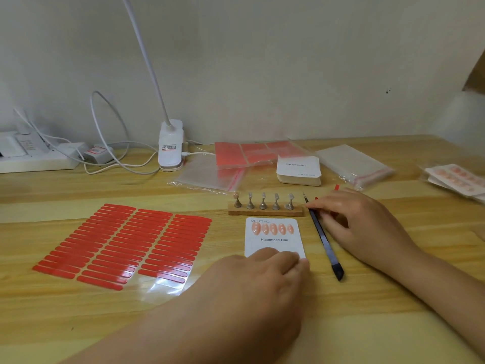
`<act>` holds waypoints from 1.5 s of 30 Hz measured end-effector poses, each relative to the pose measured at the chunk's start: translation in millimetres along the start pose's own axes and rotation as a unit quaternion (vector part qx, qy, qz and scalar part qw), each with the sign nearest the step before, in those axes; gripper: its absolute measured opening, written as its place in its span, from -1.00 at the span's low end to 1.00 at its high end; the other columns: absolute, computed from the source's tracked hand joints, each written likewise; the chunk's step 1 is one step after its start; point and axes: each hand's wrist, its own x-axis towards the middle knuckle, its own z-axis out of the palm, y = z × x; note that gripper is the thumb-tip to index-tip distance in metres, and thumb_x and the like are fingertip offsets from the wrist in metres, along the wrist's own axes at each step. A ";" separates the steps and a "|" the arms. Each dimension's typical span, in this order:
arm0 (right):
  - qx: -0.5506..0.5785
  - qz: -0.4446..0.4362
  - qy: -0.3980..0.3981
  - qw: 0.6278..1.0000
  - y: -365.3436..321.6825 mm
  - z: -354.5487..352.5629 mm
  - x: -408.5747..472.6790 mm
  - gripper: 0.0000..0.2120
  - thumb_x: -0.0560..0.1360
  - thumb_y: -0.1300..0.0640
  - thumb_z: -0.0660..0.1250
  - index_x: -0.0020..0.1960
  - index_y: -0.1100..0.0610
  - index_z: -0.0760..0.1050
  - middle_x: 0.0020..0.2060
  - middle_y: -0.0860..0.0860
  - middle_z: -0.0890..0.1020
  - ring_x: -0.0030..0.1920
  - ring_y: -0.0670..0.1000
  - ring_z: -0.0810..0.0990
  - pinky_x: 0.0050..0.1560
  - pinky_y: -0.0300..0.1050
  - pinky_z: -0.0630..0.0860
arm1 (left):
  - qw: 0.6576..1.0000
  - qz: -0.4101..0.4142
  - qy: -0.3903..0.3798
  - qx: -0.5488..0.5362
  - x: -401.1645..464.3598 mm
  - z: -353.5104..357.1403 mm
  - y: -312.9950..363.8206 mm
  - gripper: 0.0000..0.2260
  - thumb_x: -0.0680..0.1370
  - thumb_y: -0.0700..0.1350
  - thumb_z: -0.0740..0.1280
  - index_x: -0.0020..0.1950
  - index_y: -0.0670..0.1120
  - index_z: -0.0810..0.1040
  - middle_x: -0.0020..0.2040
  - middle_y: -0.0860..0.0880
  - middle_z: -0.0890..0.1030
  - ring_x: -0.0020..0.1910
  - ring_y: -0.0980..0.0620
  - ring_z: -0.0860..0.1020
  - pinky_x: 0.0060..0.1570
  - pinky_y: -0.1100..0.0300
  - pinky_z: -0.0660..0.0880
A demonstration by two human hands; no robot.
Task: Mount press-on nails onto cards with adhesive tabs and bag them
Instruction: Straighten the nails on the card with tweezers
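At lower centre, the left hand (258,274) pressed flat, fingers straight, steadying the card (274,239) and its five nails (273,228) on the bench (367,306), while the right hand (359,222), fingers loosely curled, touched the stand (265,210) beside tweezers (324,239).

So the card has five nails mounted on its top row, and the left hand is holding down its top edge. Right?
Not quite. In the head view the card does carry five nails along its top row, but the left hand rests on the card's bottom edge, not the top.
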 end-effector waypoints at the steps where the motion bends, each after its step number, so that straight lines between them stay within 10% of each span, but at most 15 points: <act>1: 0.005 0.002 -0.001 1.000 0.1 0.3 0.0 -0.75 0.45 0.31 0.34 0.06 0.07 0.63 -0.15 -0.15 0.62 -0.15 -0.16 0.45 -0.17 -0.44 0.27 | 1.000 0.023 0.013 0.003 1.7 2.8 -2.0 -0.61 0.58 0.00 0.02 0.41 0.08 0.33 0.29 0.18 0.44 0.25 0.20 0.40 0.02 0.27 0.49; 4: 0.020 0.014 0.002 1.000 0.7 -0.3 -0.4 -0.74 0.49 0.27 0.29 0.10 0.05 0.61 -0.11 -0.19 0.58 -0.09 -0.17 0.46 -0.06 -0.35 0.33 | 0.999 0.036 -0.027 -0.022 6.0 -5.9 -1.7 -0.59 0.62 0.06 0.01 0.47 0.11 0.07 0.41 0.15 0.22 0.35 0.11 0.20 0.21 0.13 0.36; 11: 0.063 -0.003 0.104 0.993 -27.6 -11.0 5.5 -0.87 0.49 0.11 0.28 -0.04 -0.06 0.57 -0.31 -0.26 0.51 -0.26 -0.14 0.48 -0.32 -0.30 0.42 | 0.996 0.050 0.029 -0.073 1.9 -19.6 -37.2 -0.78 0.57 0.05 0.10 0.15 0.14 0.46 0.06 0.19 0.52 -0.06 0.22 0.46 -0.11 0.24 0.47; 17: -0.031 0.217 -0.123 0.968 -22.0 -24.9 14.1 -0.74 0.40 -0.17 0.31 -0.30 0.00 0.49 -0.39 -0.05 0.56 -0.36 -0.09 0.51 -0.34 -0.12 0.41 | 0.995 0.013 0.054 -0.080 -12.5 -12.7 -80.4 -0.63 0.48 0.14 0.00 0.09 0.12 0.53 -0.02 0.16 0.59 -0.05 0.22 0.45 -0.23 0.54 0.31; 24: -0.072 0.193 -0.143 0.968 -22.3 -16.9 10.4 -0.73 0.43 -0.09 0.28 -0.35 0.04 0.44 -0.42 -0.03 0.54 -0.40 -0.07 0.46 -0.41 -0.18 0.29 | 0.986 -0.085 0.098 -0.104 -45.9 11.6 -124.1 -0.52 0.48 0.36 -0.05 0.06 0.16 0.54 -0.11 0.23 0.61 -0.15 0.29 0.56 -0.13 0.20 0.53; 29: 0.148 0.177 0.014 0.973 -34.1 -21.9 26.4 -0.78 0.47 0.06 0.30 -0.29 0.15 0.45 -0.43 0.02 0.62 -0.50 -0.10 0.51 -0.46 -0.28 0.38 | 0.968 -0.095 0.180 -0.144 -66.7 9.9 -139.6 -0.55 0.51 0.30 0.09 0.00 0.03 0.63 -0.14 0.17 0.64 -0.19 0.18 0.59 -0.19 0.20 0.53; 34: 0.446 0.127 0.050 0.884 -93.0 -14.2 46.8 -0.82 0.48 0.12 0.29 -0.23 0.17 0.39 -0.47 0.05 0.61 -0.60 -0.11 0.44 -0.52 -0.27 0.44 | 0.959 -0.066 0.232 -0.150 -74.9 -0.3 -141.9 -0.81 0.48 -0.04 0.21 -0.01 0.03 0.60 -0.20 0.21 0.60 -0.33 0.28 0.51 -0.34 0.53 0.36; 45: 0.573 0.070 0.041 0.816 -194.9 72.5 87.5 -0.73 0.57 0.20 0.14 -0.02 -0.11 0.54 -0.42 0.00 0.60 -0.45 -0.12 0.50 -0.42 -0.32 0.43 | 0.936 -0.124 0.266 -0.196 -93.3 1.0 -169.1 -0.74 0.48 -0.01 0.21 -0.04 -0.07 0.65 -0.20 0.08 0.66 -0.30 0.19 0.56 -0.31 0.20 0.48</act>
